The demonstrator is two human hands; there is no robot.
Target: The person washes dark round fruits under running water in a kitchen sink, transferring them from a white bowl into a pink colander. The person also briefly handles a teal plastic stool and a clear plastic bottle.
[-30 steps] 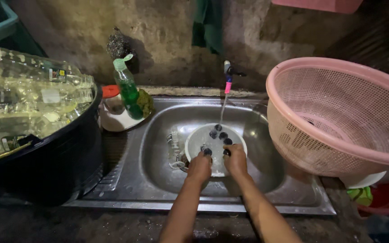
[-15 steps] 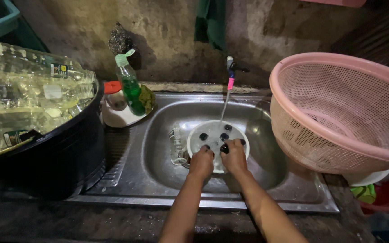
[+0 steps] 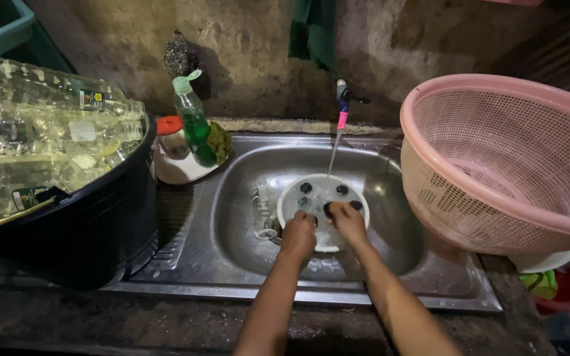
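Both hands are down in the stainless steel sink [image 3: 232, 217], working on a round white plate [image 3: 311, 198] with dark round spots on its face. The left hand [image 3: 298, 235] grips the plate's near-left edge with its fingers curled closed over the rim. The right hand [image 3: 349, 221] lies on the plate's near-right part, fingers bent and pressed onto the surface beside 1 of the dark spots; whether it pinches the rim or only presses on it cannot be told. The plate sits in the middle of the sink basin, tilted a little toward the person, and a thin stream of water [image 3: 333, 155] falls onto its far part from the small tap [image 3: 344, 99] fixed on the wall behind the sink, which has a pink piece below its spout.

Inside the sink, just left of the plate, a clear glass [image 3: 262, 209] lies on its side, touching or nearly touching the plate's edge. On the sink's back-left corner a white dish [image 3: 183, 173] holds a clear bottle of green dish liquid [image 3: 194, 122], a small container with a red lid [image 3: 171, 135] and a green scouring pad [image 3: 220, 142]. Left of the sink stands a large black tub [image 3: 100, 224] heaped with empty clear plastic bottles [image 3: 41, 138]. Right of the sink, a big pink mesh basket [image 3: 503, 165] leans over the sink's right rim. A green cloth [image 3: 311, 29] hangs on the wall above the tap.
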